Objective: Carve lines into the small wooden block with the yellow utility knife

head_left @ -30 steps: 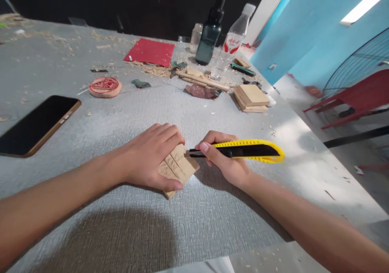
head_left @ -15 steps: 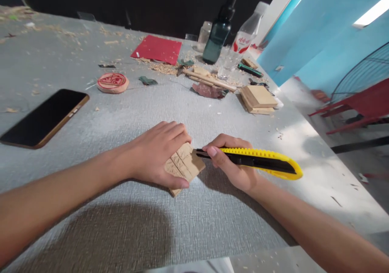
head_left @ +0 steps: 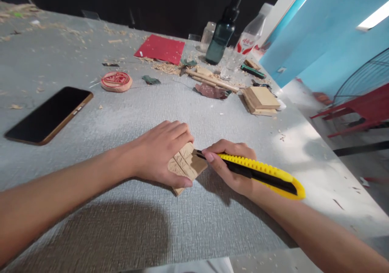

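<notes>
My left hand (head_left: 165, 153) grips a small flat wooden block (head_left: 186, 161) against the table, thumb along its near edge and fingers over the far side. Grooves and scratched marks cover the block's face; the palm hides its left part. In my right hand (head_left: 229, 165) is a yellow and black utility knife (head_left: 267, 173), pinched close to its blade end. The blade end points left and meets the block near its upper right edge; whether the tip cuts in, I cannot tell.
On the grey table (head_left: 121, 228) a phone (head_left: 50, 115) lies at the left, beside a round red-marked stamp (head_left: 116, 81). Farther back are red paper (head_left: 160, 48), a dark bottle (head_left: 221, 33), a clear plastic bottle (head_left: 246, 39), sticks (head_left: 212, 80) and stacked wooden blocks (head_left: 261, 99) among shavings.
The knife's handle end has swung down toward me, and my right hand has tilted with it. My left hand keeps its hold on the block. The whole view has shifted slightly.
</notes>
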Tool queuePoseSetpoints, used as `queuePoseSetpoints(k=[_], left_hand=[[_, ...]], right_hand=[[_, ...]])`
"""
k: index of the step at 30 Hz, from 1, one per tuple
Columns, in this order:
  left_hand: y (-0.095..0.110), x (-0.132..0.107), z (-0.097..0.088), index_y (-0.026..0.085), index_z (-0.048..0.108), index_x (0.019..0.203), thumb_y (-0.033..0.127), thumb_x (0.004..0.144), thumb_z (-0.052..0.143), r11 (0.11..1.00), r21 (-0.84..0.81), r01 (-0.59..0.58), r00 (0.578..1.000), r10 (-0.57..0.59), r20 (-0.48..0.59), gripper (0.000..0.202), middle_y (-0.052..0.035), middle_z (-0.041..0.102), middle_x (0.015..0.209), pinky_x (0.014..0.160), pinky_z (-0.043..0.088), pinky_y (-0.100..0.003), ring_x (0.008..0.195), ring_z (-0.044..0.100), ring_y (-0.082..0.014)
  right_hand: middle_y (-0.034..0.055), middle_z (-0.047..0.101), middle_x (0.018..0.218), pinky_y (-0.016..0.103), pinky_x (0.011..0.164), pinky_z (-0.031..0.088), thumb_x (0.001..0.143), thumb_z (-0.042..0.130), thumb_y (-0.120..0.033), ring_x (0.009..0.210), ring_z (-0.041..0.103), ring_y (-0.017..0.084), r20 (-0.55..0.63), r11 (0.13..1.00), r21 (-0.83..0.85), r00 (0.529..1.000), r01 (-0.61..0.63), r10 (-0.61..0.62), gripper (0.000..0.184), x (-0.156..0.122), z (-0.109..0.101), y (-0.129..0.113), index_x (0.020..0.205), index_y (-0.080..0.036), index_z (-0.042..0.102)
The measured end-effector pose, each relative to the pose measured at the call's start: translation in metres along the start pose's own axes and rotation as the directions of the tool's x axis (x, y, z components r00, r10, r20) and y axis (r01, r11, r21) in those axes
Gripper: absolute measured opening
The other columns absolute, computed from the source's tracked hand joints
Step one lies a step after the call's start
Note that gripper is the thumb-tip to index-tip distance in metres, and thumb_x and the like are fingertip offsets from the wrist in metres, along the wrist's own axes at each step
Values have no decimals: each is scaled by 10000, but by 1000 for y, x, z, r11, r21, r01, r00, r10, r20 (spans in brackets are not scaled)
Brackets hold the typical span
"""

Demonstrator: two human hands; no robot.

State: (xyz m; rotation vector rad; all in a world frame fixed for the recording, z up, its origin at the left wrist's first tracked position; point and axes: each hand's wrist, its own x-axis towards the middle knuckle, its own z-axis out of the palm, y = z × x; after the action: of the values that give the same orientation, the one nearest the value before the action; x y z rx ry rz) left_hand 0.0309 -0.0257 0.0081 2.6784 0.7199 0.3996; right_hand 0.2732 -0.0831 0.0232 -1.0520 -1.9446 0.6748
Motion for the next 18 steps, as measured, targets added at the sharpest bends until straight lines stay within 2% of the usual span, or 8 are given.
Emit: queuePoseSetpoints(k=[4, 7, 9, 13, 16, 18], left_hand=[[0, -1, 0, 197, 614, 1160, 918, 780, 636, 999, 48, 10, 1000, -10, -5, 815, -103, 623, 1149, 939, 388, -494, 1065, 579, -331], [2, -2, 0, 199, 608, 1191, 945, 776, 614, 996, 78, 32, 999, -32, 0, 854, -105, 619, 1172, 967, 370, -505, 1081, 576, -338], [4, -3, -1, 201, 610, 1201, 959, 769, 605, 996, 80, 35, 999, -36, 4, 873, -101, 615, 1167, 973, 360, -506, 1071, 572, -337], [6, -4, 0, 211, 611, 1191, 913, 782, 631, 998, 63, 15, 1000, -15, 12, 813, -91, 609, 1163, 965, 353, -497, 1067, 566, -330], [7, -3, 1, 219, 595, 1205, 897, 785, 642, 998, 62, -5, 1000, 3, 22, 799, -89, 608, 1165, 960, 353, -495, 1074, 563, -328], [6, -3, 2, 221, 583, 1203, 902, 785, 637, 997, 69, -18, 1000, 17, 17, 801, -91, 607, 1156, 958, 356, -498, 1076, 564, -331]], right_hand=[[-30, 670, 643, 235, 497, 400, 1008, 695, -251, 493, 563, 86, 96, 995, -61, 993, 76, -70, 169, 2, -1, 2, 843, -215, 690], [-53, 577, 600, 233, 474, 348, 1001, 688, -257, 473, 481, 74, 183, 992, 0, 975, 125, -123, 183, 6, -7, 2, 827, -205, 665], [-56, 545, 582, 238, 470, 333, 1007, 675, -280, 477, 457, 78, 208, 997, 52, 975, 61, -71, 235, 9, -12, 0, 788, -200, 652], [-46, 547, 575, 246, 498, 333, 998, 698, -369, 524, 461, 94, 197, 983, 113, 973, -146, 122, 349, 16, -17, 4, 703, -196, 626], [-62, 512, 520, 245, 477, 299, 995, 712, -430, 485, 411, 88, 234, 919, 245, 939, -308, 252, 419, 18, -15, 10, 667, -200, 589], [-70, 503, 503, 245, 467, 294, 996, 721, -460, 464, 392, 86, 246, 870, 324, 921, -371, 301, 425, 17, -11, 11, 681, -202, 598]])
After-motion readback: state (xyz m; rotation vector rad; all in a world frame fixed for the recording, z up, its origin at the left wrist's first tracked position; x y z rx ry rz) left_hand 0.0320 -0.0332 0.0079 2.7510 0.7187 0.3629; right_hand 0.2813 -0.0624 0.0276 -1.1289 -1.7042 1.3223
